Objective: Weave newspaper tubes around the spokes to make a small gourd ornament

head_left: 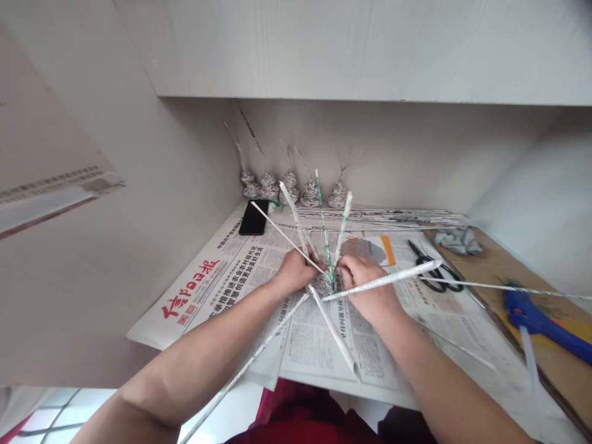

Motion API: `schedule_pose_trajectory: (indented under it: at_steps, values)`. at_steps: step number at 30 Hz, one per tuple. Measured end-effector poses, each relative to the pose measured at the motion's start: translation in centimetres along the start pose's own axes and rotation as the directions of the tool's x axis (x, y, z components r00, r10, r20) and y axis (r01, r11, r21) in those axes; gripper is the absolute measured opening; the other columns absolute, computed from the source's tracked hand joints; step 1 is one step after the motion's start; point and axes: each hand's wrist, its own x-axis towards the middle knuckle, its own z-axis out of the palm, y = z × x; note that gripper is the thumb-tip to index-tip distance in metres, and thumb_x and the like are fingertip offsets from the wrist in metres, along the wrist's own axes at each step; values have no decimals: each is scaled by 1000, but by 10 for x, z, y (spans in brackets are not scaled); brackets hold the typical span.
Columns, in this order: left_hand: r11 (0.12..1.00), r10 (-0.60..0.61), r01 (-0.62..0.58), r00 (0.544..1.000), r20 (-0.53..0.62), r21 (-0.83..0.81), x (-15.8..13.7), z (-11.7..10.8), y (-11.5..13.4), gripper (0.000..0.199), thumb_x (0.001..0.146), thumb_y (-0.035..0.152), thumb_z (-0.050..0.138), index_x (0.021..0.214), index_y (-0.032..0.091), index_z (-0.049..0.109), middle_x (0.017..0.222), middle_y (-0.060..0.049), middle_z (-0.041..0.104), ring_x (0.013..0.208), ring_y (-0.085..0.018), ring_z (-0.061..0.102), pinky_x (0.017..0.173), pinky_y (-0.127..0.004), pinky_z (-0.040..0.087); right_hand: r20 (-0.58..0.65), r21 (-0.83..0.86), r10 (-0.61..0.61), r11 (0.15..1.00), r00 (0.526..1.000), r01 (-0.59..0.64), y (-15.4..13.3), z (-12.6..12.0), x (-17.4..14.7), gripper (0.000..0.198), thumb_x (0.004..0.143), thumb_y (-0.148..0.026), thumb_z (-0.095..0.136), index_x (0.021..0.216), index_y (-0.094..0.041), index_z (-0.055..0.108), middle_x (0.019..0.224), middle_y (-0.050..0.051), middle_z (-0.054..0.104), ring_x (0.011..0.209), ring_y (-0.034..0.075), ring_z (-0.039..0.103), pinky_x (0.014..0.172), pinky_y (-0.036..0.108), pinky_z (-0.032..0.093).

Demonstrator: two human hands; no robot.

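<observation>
Several rolled-paper tubes (335,333) radiate from a small woven paper base (324,283) on the newspaper in front of me. Some of the tubes stand up; others stretch outward. My left hand (296,270) is at the base's left side, fingers bent and closed round the foot of a tube. On the opposite side my right hand (363,277) has its fingers curled in at the base, gripping a paper tube there. A green-and-white tube (326,240) rises between the hands. My fingers partly hide the base, and the fingertips are hard to make out.
Several woven paper gourds (268,186) line the back wall. A black phone (254,217) lies back left, beside a bundle of paper tubes (393,218). To the right are black scissors (435,271), a grey cloth (457,240) and a blue glue gun (536,317) on cardboard. A shelf (346,55) overhangs.
</observation>
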Motion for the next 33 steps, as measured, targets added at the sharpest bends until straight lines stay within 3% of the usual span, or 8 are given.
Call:
schedule_pose_trajectory:
  at_steps: [7,15,19,26,31,33]
  values:
    - [998,62,-62,998,4,23,-2,-1,3,7,66,19,66,65,16,60,63,2,60,63,-12,55,61,-23,41,116,197,41,978,992,-63,-4,2,1,14,82,-19,50,89,-21,62,85,2,68,74,15,59,66,24,38]
    - [998,32,-31,999,16,-50,-4,4,1,15,66,24,70,65,16,58,62,4,58,61,-10,54,61,-22,41,228,125,151,975,962,-183,3,3,5,19,82,-19,49,82,-21,69,76,5,71,71,18,63,61,26,36]
    - [993,49,-45,998,31,-111,-2,7,-4,13,65,24,72,68,16,62,67,2,65,64,-12,59,63,-22,45,253,85,175,976,952,-202,5,4,5,19,80,-18,52,78,-21,70,75,5,72,70,21,64,59,27,35]
    - [998,-4,11,993,117,-59,-4,2,-3,20,67,23,71,86,18,75,83,-2,74,77,-16,67,72,-25,50,201,60,131,988,971,-146,3,5,2,19,81,-20,49,79,-21,68,75,5,69,66,19,59,59,28,34]
    - [997,-12,15,999,44,-70,-4,1,0,16,65,24,72,79,16,74,80,-2,74,74,-16,67,68,-24,49,54,66,58,996,997,-62,-1,2,4,15,75,-17,51,77,-20,66,74,5,67,75,20,56,66,28,37]
    - [996,-15,17,1000,26,-88,-4,2,1,14,64,24,73,77,16,73,81,-3,74,74,-16,67,67,-24,49,11,145,82,986,997,-82,-2,-1,5,15,72,-18,53,80,-21,66,75,4,68,75,20,57,67,28,38]
